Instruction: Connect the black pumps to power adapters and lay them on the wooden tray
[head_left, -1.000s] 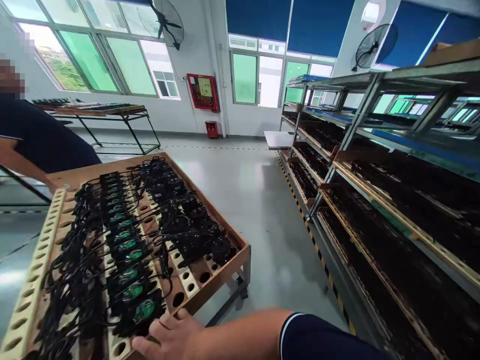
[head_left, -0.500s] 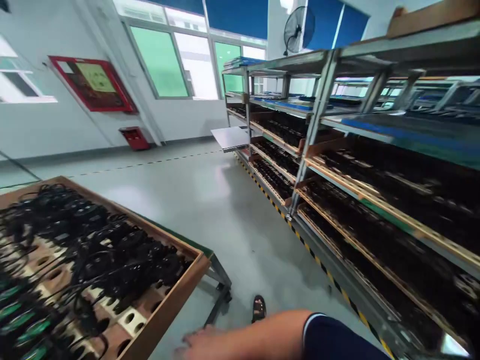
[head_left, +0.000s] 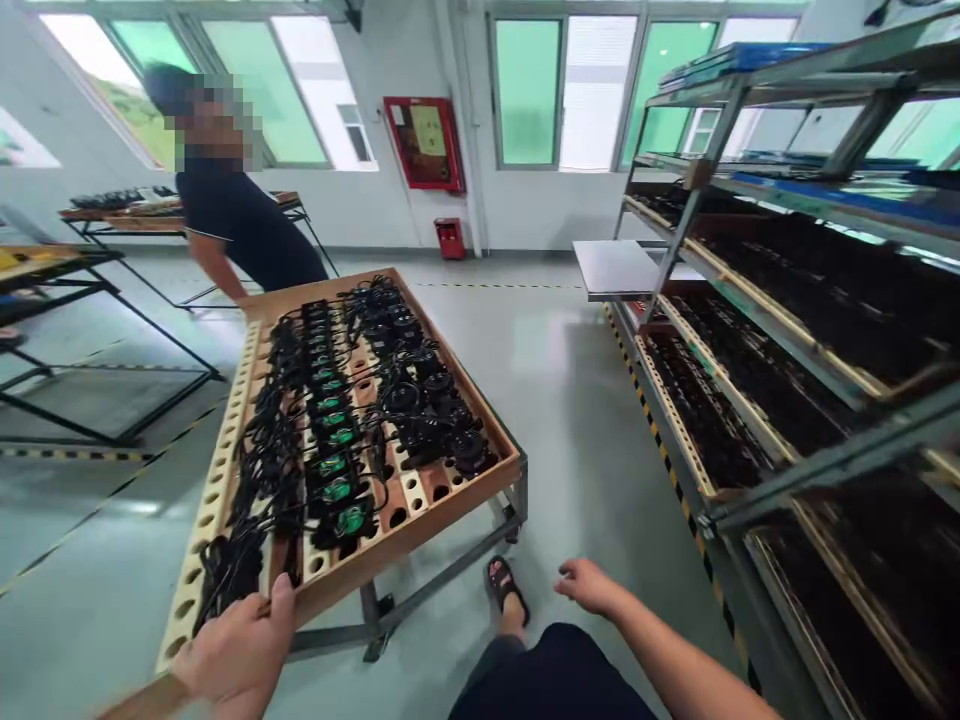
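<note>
My left hand (head_left: 244, 640) is closed round the near rim of a wide wooden tray (head_left: 420, 535), thumb on top. Black cabled devices (head_left: 442, 400) fill much of the tray; a row of them shows green circuit parts (head_left: 337, 465). Pale strips with round holes (head_left: 199, 570) line the tray's left side and floor. The tray rests on a metal cart (head_left: 412, 605) with casters. My right hand (head_left: 589, 585) hangs free above the floor, right of the cart, fingers loosely bent and holding nothing.
A co-worker (head_left: 240, 215) leans at the tray's far end, an arm reaching to it. Metal shelving (head_left: 712, 220) with loaded trays runs along the right, edged by striped floor tape (head_left: 660, 430). Black-framed tables (head_left: 112, 290) stand left. A red cabinet (head_left: 425, 145) hangs on the wall.
My view has swung left, bringing the whole tray, the co-worker and my left hand into sight. My right hand, blurred near the tray before, now hangs away from it.
</note>
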